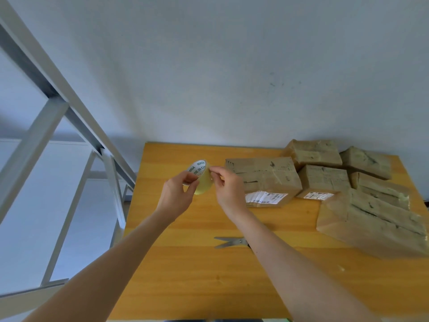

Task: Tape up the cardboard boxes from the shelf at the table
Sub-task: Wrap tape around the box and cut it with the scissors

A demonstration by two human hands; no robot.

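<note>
The table [185,263] carries the cardboard boxes [264,180], grouped toward its far right corner and right edge, apparently staged for sealing. Above the far left area, the left hand [176,194] grips the tape roll [202,180], fingers curled round it. The right hand [228,187] pinches the roll's outer face, probably locating the tape end. Scissors [229,242] lie mid-table, within reach for cutting.

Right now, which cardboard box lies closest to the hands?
The leftmost box, white label on its front, beside the right hand; the rest sit farther right.
</note>
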